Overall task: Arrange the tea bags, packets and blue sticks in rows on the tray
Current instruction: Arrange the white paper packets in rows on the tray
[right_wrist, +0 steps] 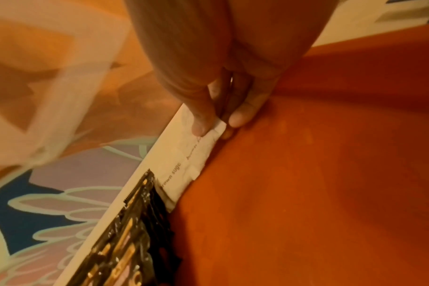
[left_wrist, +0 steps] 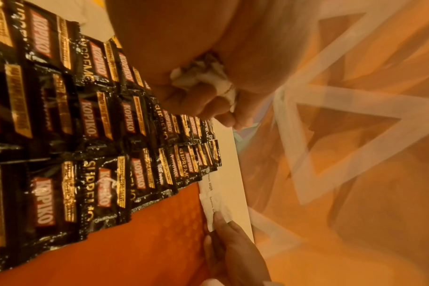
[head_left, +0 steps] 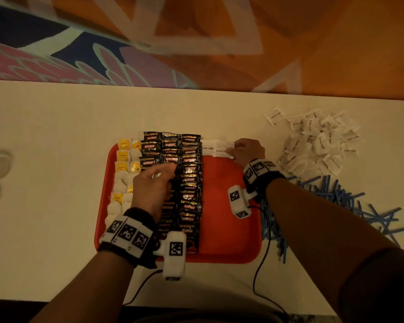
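The right hand [head_left: 248, 150] is at the far edge of the red tray [head_left: 224, 206], thumb and fingers pinching the end of a white sugar packet [head_left: 224, 150] that lies flat on the rim. A second white packet [head_left: 206, 148] sits just beside it, touching the black coffee packets [head_left: 190, 183]. Those stand in three overlapping rows down the middle of the tray. Along the tray's left edge run the tea bags [head_left: 122, 178], yellow tags up. The left hand [head_left: 153, 185] hovers over the coffee rows, fingers curled round a bunch of white packets [left_wrist: 206, 77]. On the table past the tray's right edge: a loose heap of white packets [head_left: 317, 141] at the far side, blue sticks [head_left: 336, 201] scattered nearer.
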Demonstrator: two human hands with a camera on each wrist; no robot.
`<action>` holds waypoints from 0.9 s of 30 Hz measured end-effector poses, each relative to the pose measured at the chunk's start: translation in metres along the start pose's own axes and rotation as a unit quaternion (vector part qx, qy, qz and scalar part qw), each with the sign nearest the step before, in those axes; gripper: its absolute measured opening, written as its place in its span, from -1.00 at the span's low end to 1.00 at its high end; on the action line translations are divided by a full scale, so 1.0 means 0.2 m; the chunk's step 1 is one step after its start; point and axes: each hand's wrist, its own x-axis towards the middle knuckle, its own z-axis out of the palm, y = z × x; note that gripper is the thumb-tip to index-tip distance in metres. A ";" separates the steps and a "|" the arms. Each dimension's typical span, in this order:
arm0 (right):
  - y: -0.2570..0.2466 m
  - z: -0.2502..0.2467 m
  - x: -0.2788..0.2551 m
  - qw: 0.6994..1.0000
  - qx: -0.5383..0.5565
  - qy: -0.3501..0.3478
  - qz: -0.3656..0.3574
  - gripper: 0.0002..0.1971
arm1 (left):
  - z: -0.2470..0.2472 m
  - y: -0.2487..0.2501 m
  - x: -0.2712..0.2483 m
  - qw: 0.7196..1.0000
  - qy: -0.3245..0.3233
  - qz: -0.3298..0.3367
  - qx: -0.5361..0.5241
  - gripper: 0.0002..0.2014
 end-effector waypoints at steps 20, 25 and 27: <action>-0.03 -0.15 -0.31 0.977 0.106 -0.065 -0.170 -0.92 | 0.07 0.03 -0.07 0.967 -0.200 -0.121 -0.099 -0.65; -0.13 -0.21 -0.53 0.924 0.169 -0.249 -0.234 -0.82 | 0.12 0.06 -0.14 0.943 -0.269 -0.155 -0.118 -0.53; -0.13 -0.22 -0.58 0.917 0.160 -0.267 -0.248 -0.77 | 0.13 0.07 -0.17 0.935 -0.296 -0.155 -0.116 -0.48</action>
